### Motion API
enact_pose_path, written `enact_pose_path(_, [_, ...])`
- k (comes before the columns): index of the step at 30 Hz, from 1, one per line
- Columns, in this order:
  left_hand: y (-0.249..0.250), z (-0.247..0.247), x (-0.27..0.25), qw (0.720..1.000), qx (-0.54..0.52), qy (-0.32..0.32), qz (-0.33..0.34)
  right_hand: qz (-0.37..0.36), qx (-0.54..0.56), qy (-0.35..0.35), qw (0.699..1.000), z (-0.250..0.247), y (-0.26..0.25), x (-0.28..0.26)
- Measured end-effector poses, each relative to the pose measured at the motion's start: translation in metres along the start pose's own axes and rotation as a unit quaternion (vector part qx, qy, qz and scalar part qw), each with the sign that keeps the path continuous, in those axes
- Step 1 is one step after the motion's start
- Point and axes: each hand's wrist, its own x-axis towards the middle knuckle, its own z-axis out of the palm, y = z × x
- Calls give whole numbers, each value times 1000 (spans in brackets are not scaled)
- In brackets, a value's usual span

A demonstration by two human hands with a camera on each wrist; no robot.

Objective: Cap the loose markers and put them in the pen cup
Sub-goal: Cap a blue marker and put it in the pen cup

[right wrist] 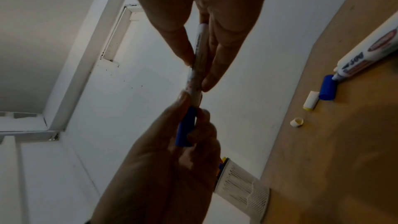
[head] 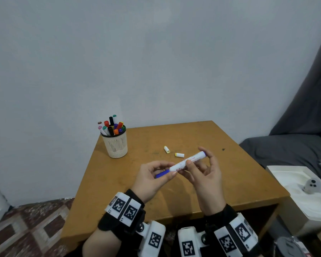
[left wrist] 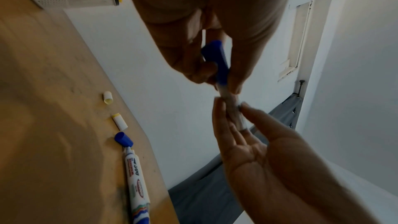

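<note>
Over the wooden table both hands hold one white marker level. My left hand pinches its blue cap, whose open end meets the barrel. My right hand pinches the white barrel between thumb and fingers. A second white marker lies uncapped on the table with a loose blue cap at its tip; in the head view my hands hide it. The pen cup, cream and slotted, stands at the far left corner with several capped markers.
Two small white caps with yellow ends lie on the table beyond my hands. A grey fabric-covered surface and a white box stand right of the table. The wall runs just behind the cup.
</note>
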Motion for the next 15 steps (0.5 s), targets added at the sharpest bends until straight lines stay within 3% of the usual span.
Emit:
enact_pose_path(9, [-4,6,-2,999,-26,16,-17,-28,-45,28,998,9,12,-9])
enact_pose_path(15, [-2,0,-1,998,54,41,15,-30,-32,54,998,12,21,-12])
